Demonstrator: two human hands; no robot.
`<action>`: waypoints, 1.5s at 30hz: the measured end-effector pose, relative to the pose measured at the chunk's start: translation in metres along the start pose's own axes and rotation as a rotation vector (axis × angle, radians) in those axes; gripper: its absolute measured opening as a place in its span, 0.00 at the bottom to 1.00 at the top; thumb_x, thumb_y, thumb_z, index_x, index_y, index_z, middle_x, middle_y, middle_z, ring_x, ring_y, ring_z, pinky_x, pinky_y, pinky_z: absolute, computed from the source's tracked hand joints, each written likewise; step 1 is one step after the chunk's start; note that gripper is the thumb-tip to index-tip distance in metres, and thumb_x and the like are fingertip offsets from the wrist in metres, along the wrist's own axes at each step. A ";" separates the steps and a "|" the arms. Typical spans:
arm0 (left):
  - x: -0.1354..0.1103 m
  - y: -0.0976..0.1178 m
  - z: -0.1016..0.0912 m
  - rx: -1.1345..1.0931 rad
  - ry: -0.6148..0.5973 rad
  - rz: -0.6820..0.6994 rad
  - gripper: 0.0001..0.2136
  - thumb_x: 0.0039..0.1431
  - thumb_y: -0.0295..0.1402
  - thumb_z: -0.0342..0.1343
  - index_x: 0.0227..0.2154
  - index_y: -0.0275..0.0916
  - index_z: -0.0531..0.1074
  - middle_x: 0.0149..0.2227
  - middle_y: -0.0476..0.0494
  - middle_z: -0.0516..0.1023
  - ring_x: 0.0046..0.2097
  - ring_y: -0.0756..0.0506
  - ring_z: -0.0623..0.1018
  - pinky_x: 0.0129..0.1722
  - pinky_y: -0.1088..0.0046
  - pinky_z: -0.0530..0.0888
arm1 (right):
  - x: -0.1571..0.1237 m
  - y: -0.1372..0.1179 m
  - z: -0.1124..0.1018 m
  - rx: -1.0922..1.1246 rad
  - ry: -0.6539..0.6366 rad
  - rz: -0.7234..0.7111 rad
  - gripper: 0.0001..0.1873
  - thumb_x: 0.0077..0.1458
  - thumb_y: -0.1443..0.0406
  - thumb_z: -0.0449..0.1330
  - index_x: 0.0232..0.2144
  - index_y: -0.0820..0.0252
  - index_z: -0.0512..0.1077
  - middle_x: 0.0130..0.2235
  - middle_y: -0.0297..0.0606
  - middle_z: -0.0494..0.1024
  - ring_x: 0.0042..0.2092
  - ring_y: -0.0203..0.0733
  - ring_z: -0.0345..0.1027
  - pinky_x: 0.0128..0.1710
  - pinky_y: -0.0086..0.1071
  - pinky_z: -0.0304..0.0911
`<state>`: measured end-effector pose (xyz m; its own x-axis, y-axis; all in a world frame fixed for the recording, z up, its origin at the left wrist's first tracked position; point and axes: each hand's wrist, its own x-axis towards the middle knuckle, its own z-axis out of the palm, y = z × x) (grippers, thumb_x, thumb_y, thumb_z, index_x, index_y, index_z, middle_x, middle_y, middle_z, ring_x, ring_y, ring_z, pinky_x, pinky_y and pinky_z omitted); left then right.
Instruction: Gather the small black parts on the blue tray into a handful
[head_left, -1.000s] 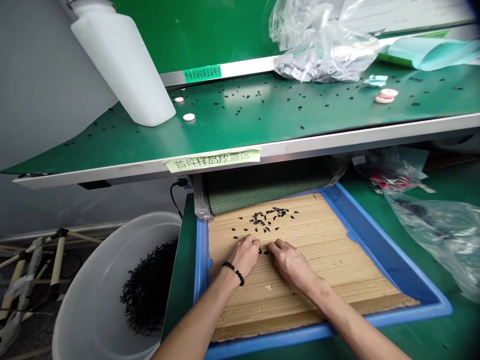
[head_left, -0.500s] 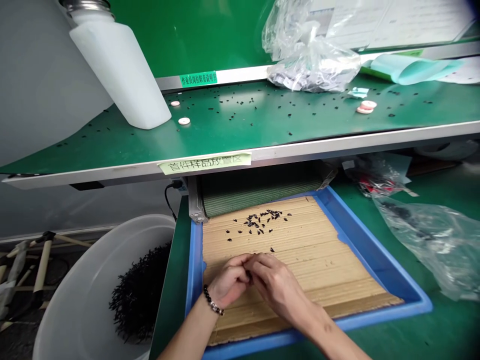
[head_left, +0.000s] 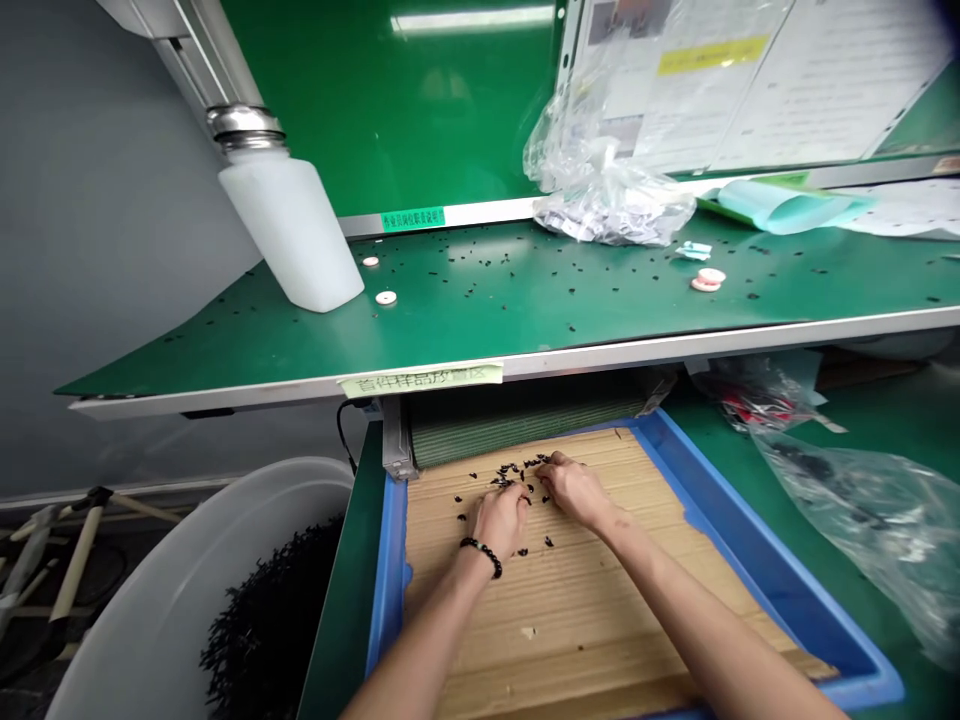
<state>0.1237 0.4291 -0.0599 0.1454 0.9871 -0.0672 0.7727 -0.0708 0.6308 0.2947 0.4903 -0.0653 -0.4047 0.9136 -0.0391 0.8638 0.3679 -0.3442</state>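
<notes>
**What lies at the far left?**
A round, translucent white plastic tub (head_left: 187, 560), cut off by the frame, holds a heap of thin, wiry black pieces (head_left: 270, 640).

**And moving right?**
A blue plastic tray (head_left: 388, 590) is lined with ridged corrugated cardboard (head_left: 592, 610). Small black pieces (head_left: 510, 478) lie scattered on it in a loose cluster near its far edge.

**What are the hands doing?**
The left hand (head_left: 501, 522), wearing a dark bead bracelet (head_left: 481, 553), curves down among the pieces. The right hand (head_left: 574, 490) lies just beside it, fingers bent. Their fingers hide whether either hand is pinching anything, so I cannot tell.

**Further right?**
A crumpled clear plastic bag (head_left: 855, 520) lies on a green bench surface (head_left: 900, 400), running out of frame.
</notes>
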 end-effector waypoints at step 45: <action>0.066 0.001 0.024 -0.513 0.009 -0.105 0.07 0.57 0.30 0.52 0.33 0.39 0.76 0.31 0.47 0.77 0.31 0.49 0.72 0.33 0.75 0.67 | -0.006 0.033 -0.016 -0.012 -0.109 0.110 0.12 0.59 0.68 0.54 0.42 0.54 0.75 0.40 0.40 0.75 0.41 0.41 0.69 0.40 0.28 0.58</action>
<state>0.1489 0.4905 -0.0817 0.0767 0.9865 -0.1450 0.3801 0.1055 0.9189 0.3299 0.4997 -0.0613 -0.3367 0.9247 -0.1775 0.9080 0.2690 -0.3214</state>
